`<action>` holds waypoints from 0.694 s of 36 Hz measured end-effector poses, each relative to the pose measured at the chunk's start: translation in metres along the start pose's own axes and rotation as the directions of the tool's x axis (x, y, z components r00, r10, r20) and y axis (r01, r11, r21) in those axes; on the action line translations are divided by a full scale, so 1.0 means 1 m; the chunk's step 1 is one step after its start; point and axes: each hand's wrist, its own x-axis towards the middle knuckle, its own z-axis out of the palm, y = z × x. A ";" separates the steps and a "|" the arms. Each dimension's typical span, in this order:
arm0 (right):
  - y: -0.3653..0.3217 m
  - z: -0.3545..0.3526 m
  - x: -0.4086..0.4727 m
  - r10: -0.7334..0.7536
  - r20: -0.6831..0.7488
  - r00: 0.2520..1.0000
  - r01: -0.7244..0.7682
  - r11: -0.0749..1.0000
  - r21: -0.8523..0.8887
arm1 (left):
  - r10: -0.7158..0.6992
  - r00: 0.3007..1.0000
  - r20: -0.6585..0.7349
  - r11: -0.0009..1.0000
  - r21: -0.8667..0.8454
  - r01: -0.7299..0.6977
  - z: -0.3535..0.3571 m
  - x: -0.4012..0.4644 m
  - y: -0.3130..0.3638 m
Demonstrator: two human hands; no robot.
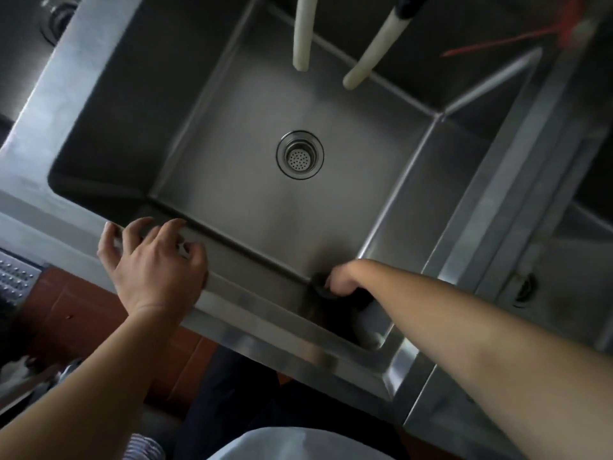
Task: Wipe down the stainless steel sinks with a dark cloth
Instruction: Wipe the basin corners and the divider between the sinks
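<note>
A deep stainless steel sink (232,194) fills the middle of the view, with a round strainer drain (300,154) in its floor. My right hand (345,282) reaches down into the near right corner of the basin and grips a dark cloth (323,287) pressed against the bottom edge of the front wall. My left hand (152,257) rests on the sink's front rim (252,322), fingers spread and bent over the edge, holding nothing.
Two pale hoses (302,34) (371,51) hang over the back of the basin. A second sink (564,260) with its own drain (524,288) lies to the right, a third (49,18) at top left. Red-brown floor tiles (83,310) show below the rim.
</note>
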 end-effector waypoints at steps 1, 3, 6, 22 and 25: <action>0.006 -0.006 -0.004 0.008 0.024 1.000 -0.006 0.997 -0.083 | -0.006 1.000 0.004 1.000 0.002 0.006 0.000 0.000 0.001; 0.012 -0.032 -0.010 -0.008 0.077 0.997 0.022 0.982 -0.188 | -0.012 1.000 0.008 1.000 -0.005 0.012 0.000 0.000 0.000; 0.026 -0.092 -0.025 0.034 -0.026 0.999 -0.038 0.989 -0.143 | -0.022 1.000 0.017 0.999 -0.032 0.023 0.000 0.000 0.000; 0.064 -0.180 0.074 0.518 -0.763 0.387 0.109 0.796 0.596 | -0.019 0.999 0.034 0.999 -0.033 0.020 -0.007 -0.001 0.003; 0.028 -0.156 0.094 0.493 -0.812 0.311 0.105 0.832 0.545 | -0.015 1.000 0.023 0.999 -0.030 0.015 -0.005 0.000 0.002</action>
